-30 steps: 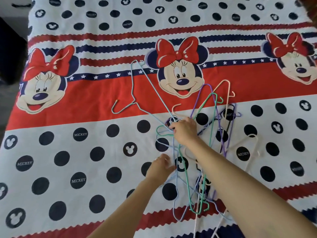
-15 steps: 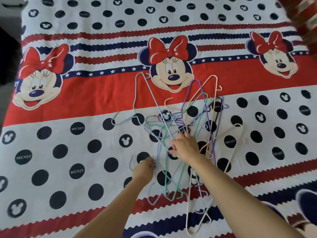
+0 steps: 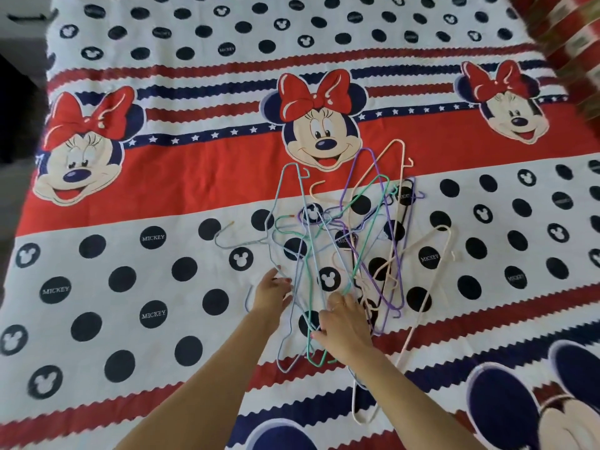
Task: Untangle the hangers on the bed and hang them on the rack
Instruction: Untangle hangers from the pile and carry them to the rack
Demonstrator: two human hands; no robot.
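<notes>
A tangle of several thin wire hangers (image 3: 357,241) in light blue, green, purple, peach and white lies mid-bed on the Minnie Mouse print sheet (image 3: 162,196). My left hand (image 3: 272,292) rests at the pile's left edge, fingers curled on a light blue hanger (image 3: 293,323) whose hook shows beside my wrist. My right hand (image 3: 344,326) lies palm down on the near part of the pile, fingertips gripping the green hanger (image 3: 367,228). A white hanger (image 3: 363,407) runs under my right forearm. No rack is in view.
The bed's left edge drops to a dark floor (image 3: 16,131). A red and green patterned fabric (image 3: 574,43) sits at the far right corner. The peach hanger (image 3: 428,271) reaches out to the right of the pile.
Both hands have drawn back toward me. The light blue hanger that lay spread to the far left has been pulled in against the pile. The view has tilted toward the near bed edge.
</notes>
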